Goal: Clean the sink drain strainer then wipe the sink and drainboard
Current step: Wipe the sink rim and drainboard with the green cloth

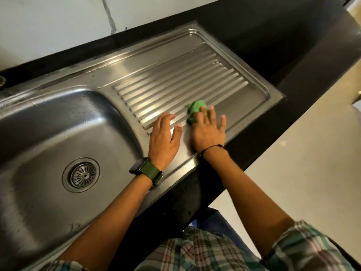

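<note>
A steel sink basin (pixel 48 133) fills the left, with the round drain strainer (pixel 81 174) seated in its floor. To its right lies the ribbed steel drainboard (pixel 175 81). My right hand (pixel 208 132) presses a green cloth (pixel 195 110) flat onto the near part of the drainboard ribs, fingers spread over it. My left hand (pixel 165 139), wearing a green-strapped watch, rests flat and empty on the drainboard just left of the right hand, beside the basin's edge.
A black countertop (pixel 273 45) surrounds the sink, with a white wall behind. Water drops sit on the basin's far rim. A tap base (pixel 2 81) shows at the far left edge. Pale floor lies to the right of the counter.
</note>
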`<state>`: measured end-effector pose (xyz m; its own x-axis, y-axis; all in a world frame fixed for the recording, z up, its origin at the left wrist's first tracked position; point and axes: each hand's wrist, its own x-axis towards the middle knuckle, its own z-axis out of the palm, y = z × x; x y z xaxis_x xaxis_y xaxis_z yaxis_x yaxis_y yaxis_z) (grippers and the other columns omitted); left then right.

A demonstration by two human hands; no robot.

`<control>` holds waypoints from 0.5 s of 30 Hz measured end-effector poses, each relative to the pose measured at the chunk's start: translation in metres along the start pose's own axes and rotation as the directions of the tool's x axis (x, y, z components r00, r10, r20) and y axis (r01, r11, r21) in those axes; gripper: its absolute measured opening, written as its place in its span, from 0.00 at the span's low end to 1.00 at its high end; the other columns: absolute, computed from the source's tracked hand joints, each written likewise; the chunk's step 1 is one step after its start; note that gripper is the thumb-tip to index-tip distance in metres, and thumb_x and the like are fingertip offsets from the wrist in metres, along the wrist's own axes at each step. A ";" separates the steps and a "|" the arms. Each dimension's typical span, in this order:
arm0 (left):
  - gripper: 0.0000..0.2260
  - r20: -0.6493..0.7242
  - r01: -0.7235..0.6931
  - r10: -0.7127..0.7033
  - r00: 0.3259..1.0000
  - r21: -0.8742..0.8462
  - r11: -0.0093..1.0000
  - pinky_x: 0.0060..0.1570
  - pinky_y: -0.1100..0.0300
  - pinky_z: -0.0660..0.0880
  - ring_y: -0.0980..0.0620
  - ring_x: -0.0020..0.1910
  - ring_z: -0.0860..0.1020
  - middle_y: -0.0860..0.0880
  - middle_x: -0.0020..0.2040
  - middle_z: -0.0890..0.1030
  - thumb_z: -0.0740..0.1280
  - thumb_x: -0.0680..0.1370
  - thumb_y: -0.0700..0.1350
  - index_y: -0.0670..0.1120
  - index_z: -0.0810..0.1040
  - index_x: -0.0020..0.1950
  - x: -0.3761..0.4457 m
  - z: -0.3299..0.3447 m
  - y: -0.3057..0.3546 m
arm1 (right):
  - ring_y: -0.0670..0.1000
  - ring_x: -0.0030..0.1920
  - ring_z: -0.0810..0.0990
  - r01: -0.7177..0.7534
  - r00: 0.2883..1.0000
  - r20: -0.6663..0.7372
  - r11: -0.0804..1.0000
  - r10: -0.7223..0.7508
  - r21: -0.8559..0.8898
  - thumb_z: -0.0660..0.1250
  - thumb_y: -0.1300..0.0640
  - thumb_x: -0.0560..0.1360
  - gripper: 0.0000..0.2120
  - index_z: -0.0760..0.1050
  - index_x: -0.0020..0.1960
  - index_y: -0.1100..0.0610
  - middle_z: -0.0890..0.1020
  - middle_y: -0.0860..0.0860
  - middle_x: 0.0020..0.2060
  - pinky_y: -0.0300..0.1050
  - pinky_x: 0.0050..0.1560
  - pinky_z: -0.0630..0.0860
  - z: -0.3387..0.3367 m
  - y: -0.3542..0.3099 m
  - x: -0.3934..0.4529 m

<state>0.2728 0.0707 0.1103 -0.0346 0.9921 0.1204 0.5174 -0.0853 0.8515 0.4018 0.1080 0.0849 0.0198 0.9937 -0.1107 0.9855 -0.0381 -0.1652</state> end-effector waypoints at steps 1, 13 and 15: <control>0.14 0.010 0.000 0.000 1.000 0.007 1.000 0.60 0.57 0.71 0.47 0.64 0.70 0.42 0.64 0.71 0.59 0.79 0.41 0.39 0.70 0.63 0.001 0.004 0.002 | 0.53 0.76 0.42 -0.047 0.999 -0.017 0.999 0.047 0.001 0.48 0.55 0.79 0.23 0.52 0.74 0.54 0.51 0.51 0.77 0.61 0.71 0.34 -0.004 0.015 0.014; 0.16 0.033 -0.103 0.100 0.994 0.149 0.983 0.58 0.70 0.61 0.56 0.65 0.64 0.43 0.68 0.69 0.60 0.79 0.42 0.39 0.70 0.65 -0.004 -0.002 0.003 | 0.55 0.76 0.42 -0.370 0.919 -0.146 0.929 0.367 0.007 0.46 0.65 0.77 0.27 0.46 0.75 0.61 0.49 0.54 0.77 0.59 0.75 0.41 -0.052 0.144 0.126; 0.16 0.030 -0.084 0.080 0.996 0.144 0.986 0.58 0.71 0.61 0.55 0.66 0.64 0.42 0.68 0.69 0.60 0.79 0.42 0.39 0.70 0.65 0.002 0.005 0.004 | 0.56 0.76 0.43 -0.321 0.939 -0.111 0.945 0.326 0.064 0.48 0.64 0.77 0.26 0.47 0.75 0.62 0.50 0.56 0.76 0.58 0.75 0.41 -0.053 0.148 0.123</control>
<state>0.2789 0.0723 0.1118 0.0326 0.9844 0.1732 0.6359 -0.1541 0.7562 0.5586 0.2300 0.0991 0.3586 0.9322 -0.0495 0.9143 -0.3614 -0.1829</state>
